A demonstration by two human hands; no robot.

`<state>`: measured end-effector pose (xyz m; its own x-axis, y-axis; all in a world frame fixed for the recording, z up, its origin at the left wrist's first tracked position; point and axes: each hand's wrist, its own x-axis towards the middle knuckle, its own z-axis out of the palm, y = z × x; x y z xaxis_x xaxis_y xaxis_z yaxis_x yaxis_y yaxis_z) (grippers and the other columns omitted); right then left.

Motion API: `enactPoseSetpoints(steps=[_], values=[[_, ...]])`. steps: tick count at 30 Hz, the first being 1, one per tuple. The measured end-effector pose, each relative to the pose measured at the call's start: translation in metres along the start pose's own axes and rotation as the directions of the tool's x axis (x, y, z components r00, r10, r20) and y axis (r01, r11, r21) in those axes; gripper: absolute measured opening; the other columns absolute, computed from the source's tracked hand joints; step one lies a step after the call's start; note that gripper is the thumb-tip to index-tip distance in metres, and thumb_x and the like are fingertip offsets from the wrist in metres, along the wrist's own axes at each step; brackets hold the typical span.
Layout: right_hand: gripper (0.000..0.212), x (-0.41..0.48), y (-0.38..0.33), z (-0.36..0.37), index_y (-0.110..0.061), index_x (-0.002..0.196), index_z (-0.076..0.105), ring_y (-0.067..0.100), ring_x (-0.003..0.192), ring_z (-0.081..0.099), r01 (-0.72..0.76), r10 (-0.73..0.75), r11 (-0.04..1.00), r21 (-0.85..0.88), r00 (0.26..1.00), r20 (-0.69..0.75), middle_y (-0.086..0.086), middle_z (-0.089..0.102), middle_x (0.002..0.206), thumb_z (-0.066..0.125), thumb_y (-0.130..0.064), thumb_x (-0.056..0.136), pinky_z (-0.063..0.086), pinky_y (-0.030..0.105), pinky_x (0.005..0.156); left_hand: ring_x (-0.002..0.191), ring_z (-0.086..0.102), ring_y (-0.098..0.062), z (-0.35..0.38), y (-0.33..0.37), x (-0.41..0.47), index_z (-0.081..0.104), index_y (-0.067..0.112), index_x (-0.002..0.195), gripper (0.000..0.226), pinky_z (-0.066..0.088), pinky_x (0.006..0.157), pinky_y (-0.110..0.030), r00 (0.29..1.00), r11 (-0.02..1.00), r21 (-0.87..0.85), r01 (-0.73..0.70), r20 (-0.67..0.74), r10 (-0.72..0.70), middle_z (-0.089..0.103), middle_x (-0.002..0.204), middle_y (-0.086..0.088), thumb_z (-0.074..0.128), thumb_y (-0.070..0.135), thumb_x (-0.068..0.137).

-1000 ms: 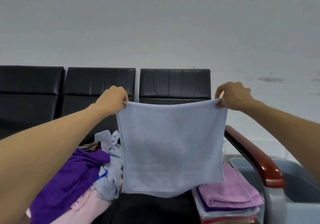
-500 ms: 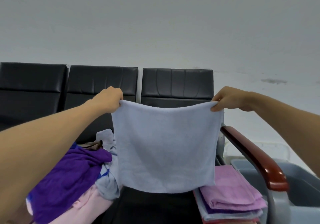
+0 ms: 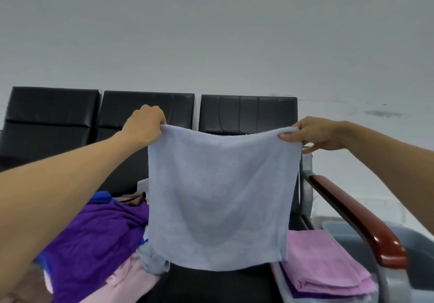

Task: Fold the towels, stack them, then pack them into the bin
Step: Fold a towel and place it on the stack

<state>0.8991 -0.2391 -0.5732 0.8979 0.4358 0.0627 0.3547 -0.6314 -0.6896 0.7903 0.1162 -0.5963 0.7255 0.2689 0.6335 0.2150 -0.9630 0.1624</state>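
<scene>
A row of black padded seats [image 3: 150, 105] stands against a pale wall [image 3: 211, 33]. A glossy reddish-brown armrest [image 3: 357, 218] caps the row's end.

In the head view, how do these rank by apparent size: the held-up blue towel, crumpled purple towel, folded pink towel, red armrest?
1. blue towel
2. purple towel, partly hidden
3. pink towel
4. armrest
The blue one hangs in front of the others, which may exaggerate it.

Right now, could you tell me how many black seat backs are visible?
3: left seat back far left, middle seat back behind the left hand, right seat back above the blue towel. Others may lie off-frame.
</scene>
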Motion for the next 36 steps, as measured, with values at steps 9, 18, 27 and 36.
enactPoseSetpoints(steps=[9, 18, 27, 36], values=[[0.018, 0.007, -0.001, 0.013, -0.010, 0.082, 0.073, 0.017, 0.078, 0.066, 0.083, -0.091, 0.967, -0.239, 0.996, -0.024, 0.002, 0.068, 0.082, 0.060, -0.001, 0.090, 0.057, 0.024, 0.064, 0.083, 0.061, -0.027, 0.001, -0.012, -0.005, 0.073, 0.008, 0.101, 0.020, 0.047, 0.071, -0.034, 0.995, 1.000, -0.017, 0.022, 0.095, -0.020, 0.068, 0.097, -0.012, 0.064, 0.001, 0.084], [0.023, -0.005, -0.003, 0.010, -0.008, 0.088, 0.068, 0.023, 0.094, 0.067, 0.049, 0.048, 0.918, -0.393, 0.972, 0.232, 0.005, 0.068, 0.095, 0.047, -0.005, 0.097, 0.058, 0.037, 0.080, 0.085, 0.062, -0.016, -0.016, -0.025, -0.008, 0.075, 0.011, 0.097, 0.017, 0.045, 0.074, -0.026, 0.913, 0.996, 0.039, -0.084, 0.403, 0.061, 0.068, 0.085, 0.002, 0.075, 0.018, 0.081], [0.026, -0.028, -0.016, -0.006, -0.002, 0.101, 0.068, 0.025, 0.089, 0.071, 0.041, 0.090, 0.936, -0.349, 0.932, 0.351, 0.011, 0.074, 0.094, 0.043, -0.008, 0.100, 0.056, 0.046, 0.085, 0.049, 0.065, -0.014, -0.056, -0.027, -0.012, 0.070, 0.015, 0.090, 0.012, 0.047, 0.049, -0.019, 0.799, 0.999, -0.009, -0.038, 0.600, 0.036, 0.074, 0.078, -0.004, 0.076, 0.020, 0.080], [0.028, 0.026, 0.049, 0.060, -0.017, 0.068, 0.055, 0.017, 0.051, 0.059, 0.014, 0.020, 0.854, -0.520, 0.998, 0.060, 0.006, 0.065, 0.059, 0.048, -0.013, 0.095, 0.044, 0.023, 0.048, 0.050, 0.068, -0.013, 0.052, -0.034, -0.030, 0.070, 0.013, 0.095, 0.010, 0.050, 0.052, -0.022, 0.922, 0.988, -0.119, 0.103, 0.384, -0.050, 0.071, 0.075, -0.002, 0.070, 0.012, 0.085]])
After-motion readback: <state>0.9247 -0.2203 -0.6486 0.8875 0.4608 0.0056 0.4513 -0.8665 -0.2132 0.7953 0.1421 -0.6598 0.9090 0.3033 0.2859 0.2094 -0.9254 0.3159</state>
